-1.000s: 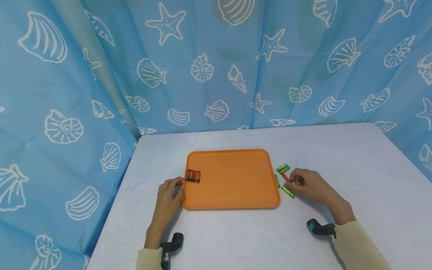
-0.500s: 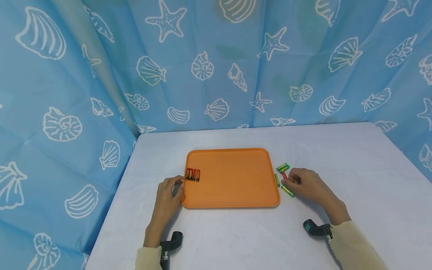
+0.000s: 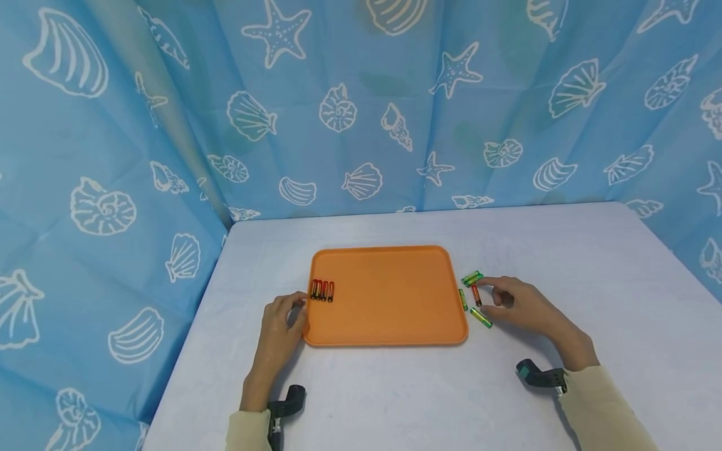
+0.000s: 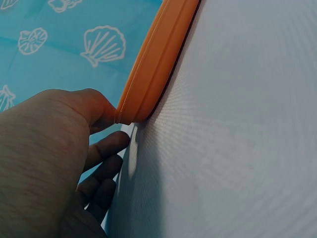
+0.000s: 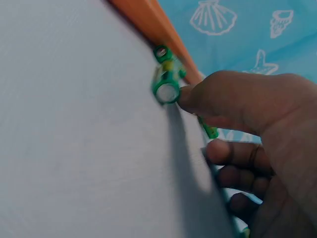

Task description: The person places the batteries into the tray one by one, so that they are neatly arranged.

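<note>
My left hand (image 3: 282, 322) touches the left rim of an orange tray (image 3: 389, 294) with thumb and index finger. In the left wrist view the thumb rests against the tray's outer corner (image 4: 143, 94), the other fingers loosely bent below. A red and black battery (image 3: 476, 295) lies on the table just right of the tray. Around it my right hand (image 3: 519, 307) spreads thumb and index finger, the fingertips apart. The thumb is beside a green battery (image 3: 481, 317); the index fingertip is near a pair of green batteries (image 3: 472, 279).
Several red and black batteries (image 3: 322, 290) stand in a row side by side at the tray's left end. Another green battery (image 3: 463, 299) lies along the tray's right edge. A white cloth (image 3: 395, 394) covers the table; a blue shell-print curtain (image 3: 361, 125) hangs behind.
The red battery between my right fingers has turned from slanted to nearly upright in the view. My right thumb and index finger have spread away from it. The left hand stays at the tray.
</note>
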### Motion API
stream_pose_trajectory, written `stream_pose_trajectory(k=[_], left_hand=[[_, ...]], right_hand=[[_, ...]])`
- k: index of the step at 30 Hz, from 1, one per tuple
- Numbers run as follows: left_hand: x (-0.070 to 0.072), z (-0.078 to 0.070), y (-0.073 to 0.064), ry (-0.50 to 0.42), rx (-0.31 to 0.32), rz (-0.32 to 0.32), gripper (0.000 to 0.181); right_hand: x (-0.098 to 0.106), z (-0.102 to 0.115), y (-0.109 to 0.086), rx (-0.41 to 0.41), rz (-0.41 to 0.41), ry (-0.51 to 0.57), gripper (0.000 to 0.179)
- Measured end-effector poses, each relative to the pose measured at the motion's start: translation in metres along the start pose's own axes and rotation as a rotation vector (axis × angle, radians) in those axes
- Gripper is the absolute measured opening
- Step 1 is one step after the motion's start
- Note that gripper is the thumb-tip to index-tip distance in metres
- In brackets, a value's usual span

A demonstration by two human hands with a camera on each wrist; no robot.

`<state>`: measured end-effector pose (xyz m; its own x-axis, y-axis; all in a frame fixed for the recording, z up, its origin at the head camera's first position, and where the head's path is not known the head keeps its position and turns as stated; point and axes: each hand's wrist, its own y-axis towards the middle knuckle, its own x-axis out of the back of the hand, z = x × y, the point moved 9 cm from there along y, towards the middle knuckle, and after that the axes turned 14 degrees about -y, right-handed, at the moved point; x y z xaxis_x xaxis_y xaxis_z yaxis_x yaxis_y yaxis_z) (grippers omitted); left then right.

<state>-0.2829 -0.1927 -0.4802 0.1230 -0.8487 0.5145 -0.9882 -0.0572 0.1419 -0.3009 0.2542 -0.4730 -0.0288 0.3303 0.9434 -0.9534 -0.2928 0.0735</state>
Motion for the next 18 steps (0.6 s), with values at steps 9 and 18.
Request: stream_pose_trajectory(k=[9,18], left_hand=[[0.0009,-0.0035,0.0001,0.000,-0.023,-0.015,0.029],[-0.0002,-0.0007,-0.0005,-0.001,-0.003,-0.008,0.029]], right_hand=[[-0.0040,0.0008,-0.0009,0.038,0.014,-0.011,0.050],[-0.0048,0.0069,0.0022,0.063,-0.053,0.010,0.045]])
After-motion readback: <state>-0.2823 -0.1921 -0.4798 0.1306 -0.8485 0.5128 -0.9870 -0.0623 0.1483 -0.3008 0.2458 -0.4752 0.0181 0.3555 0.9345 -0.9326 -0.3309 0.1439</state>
